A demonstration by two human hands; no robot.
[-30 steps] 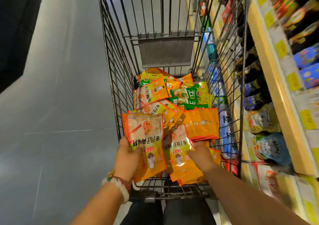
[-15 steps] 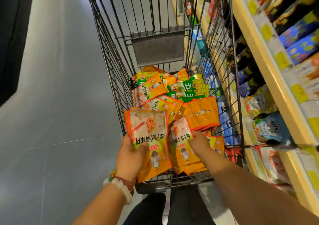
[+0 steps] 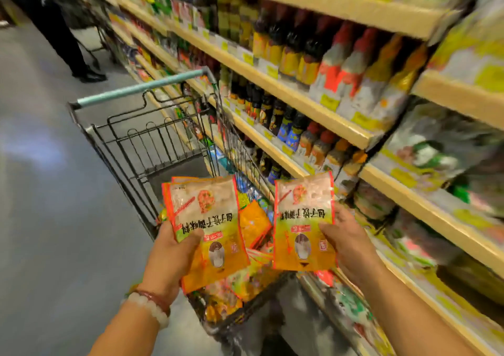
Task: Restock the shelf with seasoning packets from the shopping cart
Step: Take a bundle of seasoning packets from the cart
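My left hand [image 3: 169, 257] grips a small stack of orange and white seasoning packets [image 3: 207, 219] above the near end of the wire shopping cart [image 3: 141, 143]. My right hand [image 3: 346, 241] holds another packet of the same kind [image 3: 302, 219], lifted clear of the cart and close to the shelf [image 3: 425, 213] on the right. More orange packets [image 3: 253, 224] lie in the cart between and below my hands. The whole view is blurred by motion.
Shelves of dark sauce bottles [image 3: 300, 53] and pouches [image 3: 431, 148] run along the right side. The cart's teal handle [image 3: 136, 88] is at its far end. A person in dark trousers [image 3: 62, 33] stands further down the grey aisle, at the upper left.
Both hands have lifted their packets out of the cart. The right hand has moved right toward the shelf with one packet. My view has swung up from the cart to the shelves.
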